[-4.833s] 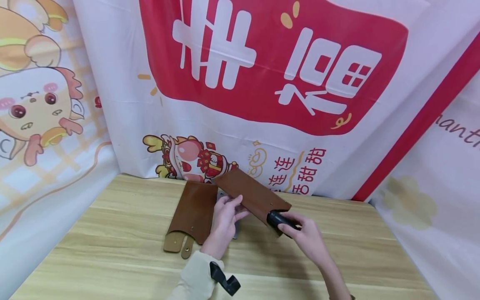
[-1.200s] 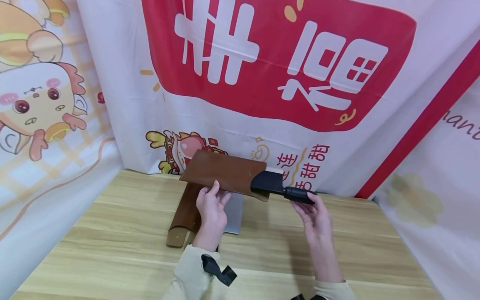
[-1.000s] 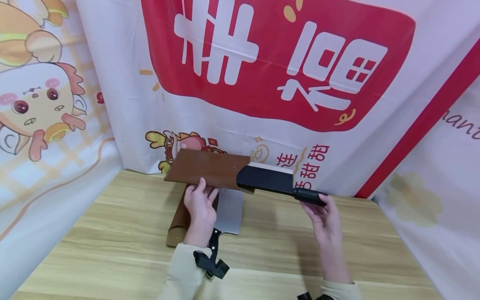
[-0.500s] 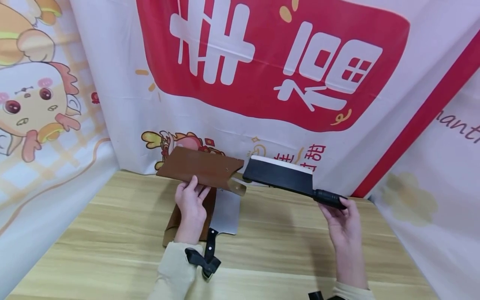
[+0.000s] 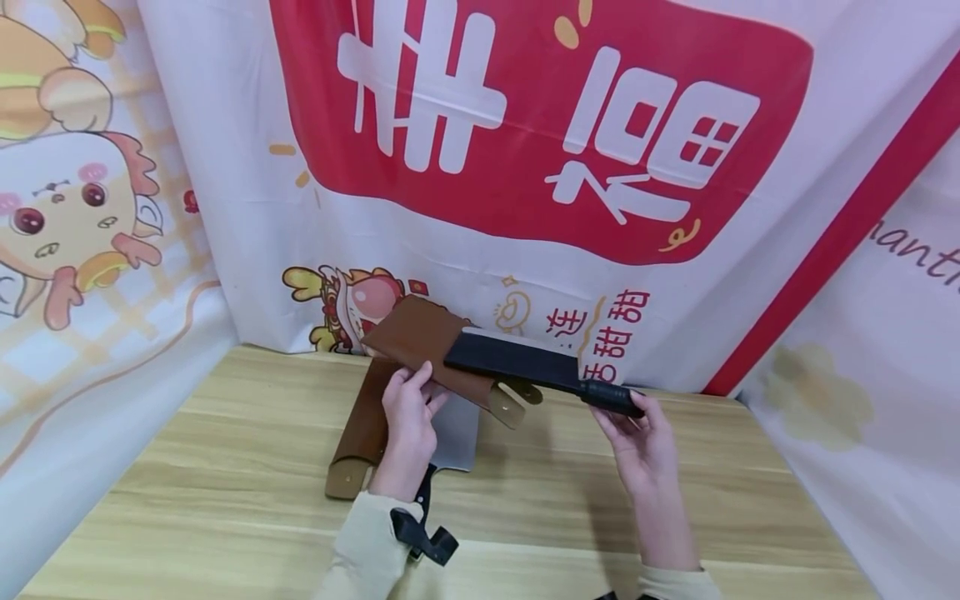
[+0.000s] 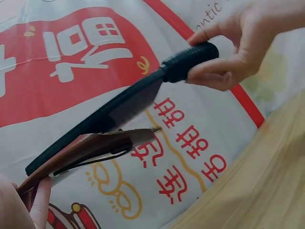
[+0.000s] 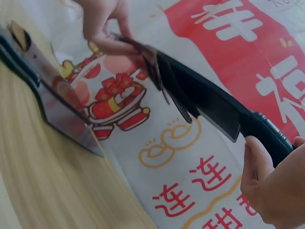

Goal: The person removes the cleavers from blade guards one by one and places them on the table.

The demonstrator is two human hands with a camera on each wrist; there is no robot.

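My left hand (image 5: 408, 421) pinches a brown leather knife sheath (image 5: 414, 333) by its lower edge, above the table. By its black handle, my right hand (image 5: 643, 446) holds a cleaver (image 5: 517, 358) with a black blade and a pale edge strip. The blade lies across the outer face of the sheath, not inside it; the left wrist view has the cleaver (image 6: 102, 119) just above the leather. Whether they touch, I cannot tell. The sheath's snap strap (image 5: 507, 407) hangs loose at its mouth. Both are tilted, with the handle toward the right.
Beneath my left hand, a second brown sheath (image 5: 367, 408) lies on the wooden table (image 5: 540, 508). Beside it is a silver cleaver (image 5: 459, 433) with a riveted black handle, partly hidden by my arm. A printed cloth (image 5: 465, 225) hangs right behind the table.
The black cleaver was in the sheath, then was drawn out to the right by half a second ago. Since then it has come back left, over the sheath's face; the sheath has turned and moved right.
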